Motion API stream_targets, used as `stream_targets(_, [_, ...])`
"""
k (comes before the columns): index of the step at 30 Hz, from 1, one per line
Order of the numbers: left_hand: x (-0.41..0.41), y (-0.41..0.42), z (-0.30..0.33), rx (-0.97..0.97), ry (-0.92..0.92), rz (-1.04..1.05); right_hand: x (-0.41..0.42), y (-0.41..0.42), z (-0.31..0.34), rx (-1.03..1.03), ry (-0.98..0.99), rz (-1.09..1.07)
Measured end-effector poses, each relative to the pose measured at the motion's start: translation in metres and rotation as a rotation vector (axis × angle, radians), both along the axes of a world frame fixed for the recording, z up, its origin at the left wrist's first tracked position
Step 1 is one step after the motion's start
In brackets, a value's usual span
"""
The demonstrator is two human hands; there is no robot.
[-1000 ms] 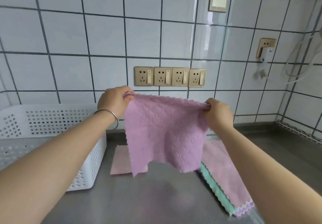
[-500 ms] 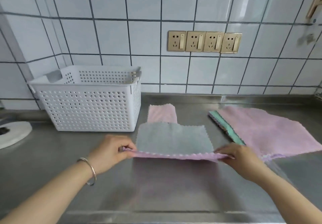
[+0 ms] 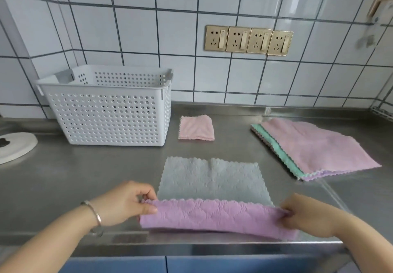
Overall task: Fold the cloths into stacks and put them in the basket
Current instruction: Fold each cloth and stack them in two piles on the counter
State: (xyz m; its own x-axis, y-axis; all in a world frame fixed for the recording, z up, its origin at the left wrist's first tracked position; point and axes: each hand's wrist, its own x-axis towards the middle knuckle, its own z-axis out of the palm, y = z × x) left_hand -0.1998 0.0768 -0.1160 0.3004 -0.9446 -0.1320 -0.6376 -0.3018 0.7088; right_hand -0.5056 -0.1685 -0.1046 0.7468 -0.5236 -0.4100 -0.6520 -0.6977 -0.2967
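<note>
A person's left hand (image 3: 125, 202) and right hand (image 3: 308, 215) each pinch a near corner of a two-sided cloth (image 3: 212, 196), grey face up, lilac underside turned up along the near edge. It lies flat on a steel counter (image 3: 53, 177), its near fold close to the counter's front lip. Bare counter surrounds the cloth. A white perforated basket (image 3: 110, 117) stands at the back left against the tiled wall. A folded pink cloth (image 3: 196, 127) lies just beside the basket. A stack of unfolded cloths (image 3: 314, 147) lies well apart at right.
</note>
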Motion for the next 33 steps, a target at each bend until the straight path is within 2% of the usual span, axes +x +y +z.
stream_targets(2, [0.004, 0.004, 0.002, 0.042, 0.132, -0.032, -0.001, 0.001, 0.009, 0.069, 0.072, 0.029])
stream_targets(5, [0.013, -0.003, 0.003, 0.087, 0.185, -0.046, 0.003, -0.007, 0.015, 0.141, 0.087, -0.012])
stream_targets(7, [0.017, -0.015, 0.005, 0.054, 0.206, 0.014, 0.01, -0.015, 0.014, 0.229, -0.076, -0.134])
stream_targets(10, [0.023, -0.041, 0.005, -0.038, 0.185, 0.173, 0.027, -0.027, 0.002, 0.369, -0.446, -0.463])
stream_targets(11, [0.023, -0.053, 0.004, -0.057, 0.151, 0.221, 0.034, -0.032, -0.003, 0.358, -0.535, -0.556])
stream_targets(13, [0.023, -0.076, -0.002, -0.071, 0.096, 0.34, 0.05, -0.038, -0.014, 0.203, -0.575, -0.65])
stream_targets(15, [0.024, -0.098, -0.012, -0.036, 0.029, 0.43, 0.065, -0.041, -0.027, 0.027, -0.495, -0.68])
stream_targets(18, [0.03, -0.115, -0.029, 0.056, -0.175, 0.492, 0.078, -0.039, -0.041, -0.106, -0.433, -0.692])
stream_targets(24, [0.028, -0.118, -0.04, -0.005, -0.269, 0.58, 0.084, -0.038, -0.046, -0.162, -0.443, -0.727])
stream_targets(29, [0.026, -0.12, -0.042, 0.019, -0.335, 0.566, 0.086, -0.038, -0.048, -0.188, -0.419, -0.733])
stream_targets(31, [0.019, -0.118, -0.038, 0.068, -0.478, 0.555, 0.085, -0.033, -0.046, -0.258, -0.395, -0.726])
stream_targets(33, [0.007, -0.117, -0.037, 0.016, -0.681, 0.508, 0.083, -0.022, -0.045, -0.504, -0.288, -0.628])
